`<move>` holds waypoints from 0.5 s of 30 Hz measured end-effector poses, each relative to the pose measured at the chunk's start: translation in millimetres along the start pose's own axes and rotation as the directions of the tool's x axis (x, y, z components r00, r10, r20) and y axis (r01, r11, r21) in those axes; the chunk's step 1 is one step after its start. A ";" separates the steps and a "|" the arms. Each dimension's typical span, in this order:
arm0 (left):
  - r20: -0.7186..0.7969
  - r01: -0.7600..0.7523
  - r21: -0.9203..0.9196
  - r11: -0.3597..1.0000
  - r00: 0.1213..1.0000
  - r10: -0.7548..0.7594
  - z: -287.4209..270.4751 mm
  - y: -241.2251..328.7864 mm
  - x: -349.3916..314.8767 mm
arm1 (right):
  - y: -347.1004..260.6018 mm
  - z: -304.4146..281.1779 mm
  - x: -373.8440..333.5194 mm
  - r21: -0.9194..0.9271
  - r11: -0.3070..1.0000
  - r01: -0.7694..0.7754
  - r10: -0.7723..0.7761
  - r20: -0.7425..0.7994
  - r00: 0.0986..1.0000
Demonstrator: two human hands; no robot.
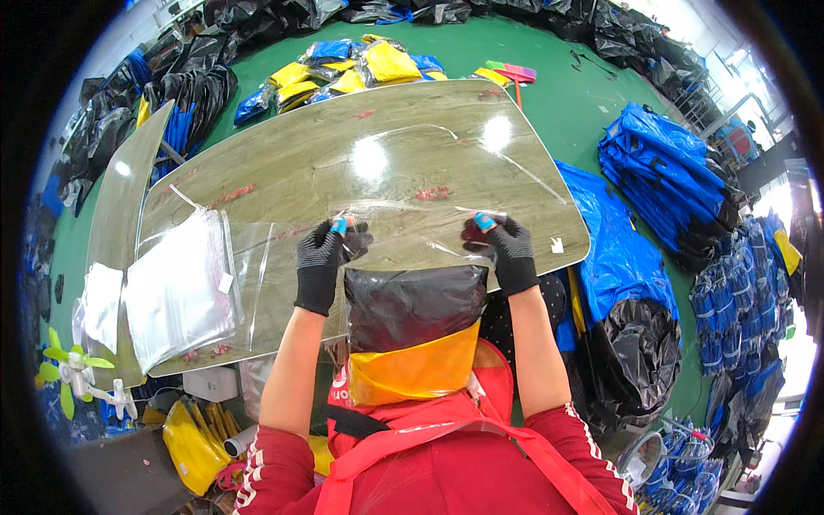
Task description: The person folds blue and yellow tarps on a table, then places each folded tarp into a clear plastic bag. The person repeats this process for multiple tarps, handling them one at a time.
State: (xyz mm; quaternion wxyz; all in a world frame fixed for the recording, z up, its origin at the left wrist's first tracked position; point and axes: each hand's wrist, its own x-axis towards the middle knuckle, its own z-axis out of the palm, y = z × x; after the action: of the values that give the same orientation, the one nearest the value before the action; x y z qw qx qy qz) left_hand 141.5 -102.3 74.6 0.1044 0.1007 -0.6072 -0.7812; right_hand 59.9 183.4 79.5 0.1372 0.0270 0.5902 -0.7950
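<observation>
Clear film (390, 207) is pinched by left hand (328, 255) and right hand (508, 251); the folded black-and-yellow bundle (414, 322) below their grip is perhaps bagged, unsealed.

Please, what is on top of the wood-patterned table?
On the table, a stack of translucent plastic bags lies at left, a small white scrap at right. The left hand and right hand are over the table's near side. What the stack covers cannot be seen.
</observation>
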 end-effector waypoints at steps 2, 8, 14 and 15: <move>0.024 0.010 -0.081 0.997 1.000 -0.008 2.1 2.0 5.3 | -3.1 0.3 8.5 0.033 0.997 0.071 -0.070 -0.044 0.997; 0.149 0.038 -0.089 0.995 0.988 -0.025 13.3 16.3 8.3 | -29.8 69.5 8.3 -0.697 -0.067 0.714 -0.734 0.519 0.438; 0.248 -0.380 0.495 0.781 0.924 0.292 8.6 35.8 -1.2 | -55.0 130.5 18.8 -0.429 -0.216 0.877 -0.410 0.855 0.317; 0.281 -0.420 0.560 0.714 0.907 0.313 7.1 37.7 -3.7 | -50.3 129.1 23.5 -0.402 -0.207 0.892 -0.393 0.869 0.301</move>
State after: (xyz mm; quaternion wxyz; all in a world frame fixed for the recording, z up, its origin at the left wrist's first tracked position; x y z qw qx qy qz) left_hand 144.5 -103.8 113.0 0.1684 -0.0592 -0.8399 -0.5126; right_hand 40.1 70.2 160.5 -0.2058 -0.5620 0.7696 -0.2226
